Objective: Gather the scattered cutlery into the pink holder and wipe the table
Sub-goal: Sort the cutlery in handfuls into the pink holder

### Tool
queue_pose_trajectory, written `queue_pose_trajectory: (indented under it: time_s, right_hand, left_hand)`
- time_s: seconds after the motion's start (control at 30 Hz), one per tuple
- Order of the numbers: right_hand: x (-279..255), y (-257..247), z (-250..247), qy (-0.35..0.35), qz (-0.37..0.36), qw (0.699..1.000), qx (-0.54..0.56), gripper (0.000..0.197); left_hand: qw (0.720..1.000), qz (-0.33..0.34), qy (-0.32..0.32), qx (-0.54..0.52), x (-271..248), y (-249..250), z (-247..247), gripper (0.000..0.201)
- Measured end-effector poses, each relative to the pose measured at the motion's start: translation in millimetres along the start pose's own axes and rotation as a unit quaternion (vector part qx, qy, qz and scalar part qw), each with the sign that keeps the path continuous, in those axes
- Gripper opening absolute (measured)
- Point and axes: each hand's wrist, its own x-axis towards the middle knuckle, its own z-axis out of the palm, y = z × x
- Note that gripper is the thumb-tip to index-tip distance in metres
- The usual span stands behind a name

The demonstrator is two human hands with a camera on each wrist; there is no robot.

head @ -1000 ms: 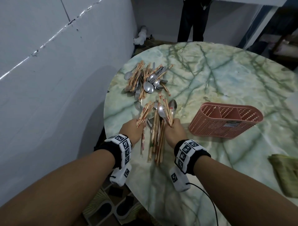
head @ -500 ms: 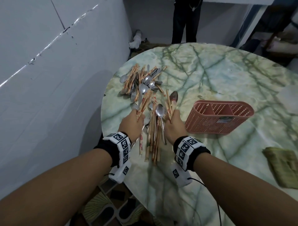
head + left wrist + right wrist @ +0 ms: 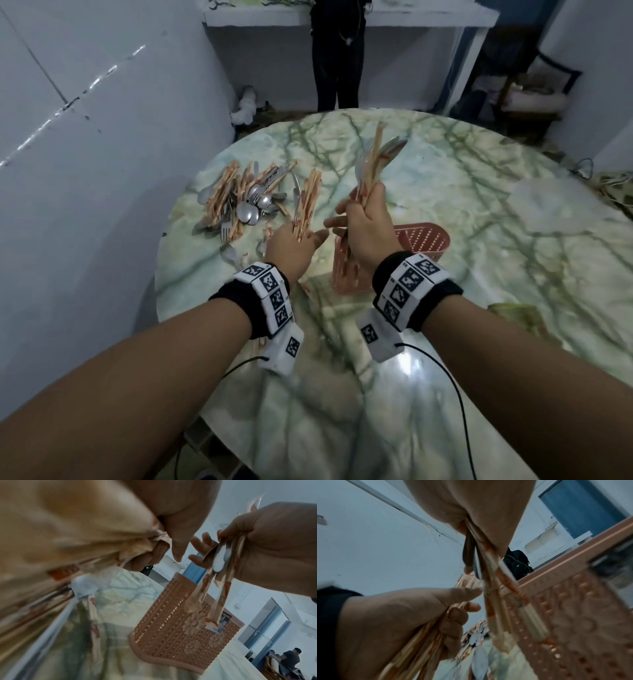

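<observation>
A: Nearest first. Right hand (image 3: 368, 222), grip closed round a bundle of chopsticks and spoons (image 3: 375, 161), held upright above the near end of the pink holder (image 3: 423, 236). Lower ends hang by the holder's near wall; the right wrist view puts them against the outside of it, not inside yet.

B: Left hand (image 3: 291, 246)?

A: Grip curled round a second bundle of chopsticks (image 3: 306, 202), just left of the holder, thumb sticking out toward the right hand. Low over the tabletop (image 3: 445, 342).

B: So which step?

A: Gathering, loading stage. Judgement: the right bundle goes in first. Next move calls for lifting the ends clear of the rim, lining them over a compartment, then lowering. A loose bundle could catch the rim or tip the light holder.

B: Further out?

A: Remaining pile of cutlery (image 3: 243, 202) on the far left of the tabletop, well apart from the holder: spoons, forks, chopsticks. One stray spoon (image 3: 233, 257) nearer the left hand. Plenty left, and wiping not started.

B: Cloth?

A: Greenish cloth (image 3: 517, 313) at the right, near the right forearm, partly hidden by it.

B: Anything unclear?

A: Right hand and wrist hide the holder's near end, so I can't tell what's already inside. Raised bundle is motion-blurred; can't count pieces. Both wrist views are blurred. A person (image 3: 337, 54) stands beyond the tabletop, cut off at the top.
</observation>
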Motion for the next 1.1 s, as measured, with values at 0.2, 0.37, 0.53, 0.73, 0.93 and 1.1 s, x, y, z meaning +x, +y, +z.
queue_pose_trajectory:
  time_s: [0.2,0.37,0.53,0.73,0.93,1.1]
  right_hand:
    - [17,-3,-38,0.009,-0.019,1.000,0.016,0.009]
    - [38,3,-34,0.027,-0.063,0.998,0.009,0.014]
    - [62,-3,-28,0.024,-0.082,0.996,0.021,0.016]
    - [67,4,-19,0.044,-0.085,0.995,0.014,0.019]
    - [40,47,-31,-0.106,-0.076,0.971,-0.200,0.017]
    - [52,60,-51,-0.171,-0.117,0.880,-0.427,0.028]
  left_hand:
    - [0.998,-0.067,-0.010,0.006,3,4,30,0.039]
    - [0.997,-0.062,-0.020,0.038,6,6,32,0.043]
    - [0.997,-0.073,-0.019,0.025,3,7,34,0.039]
    - [0.995,-0.089,-0.032,0.006,0,10,34,0.048]
    - [0.997,-0.074,0.000,-0.007,-1,2,37,0.031]
    - [0.996,-0.088,0.009,-0.017,-2,4,39,0.029]
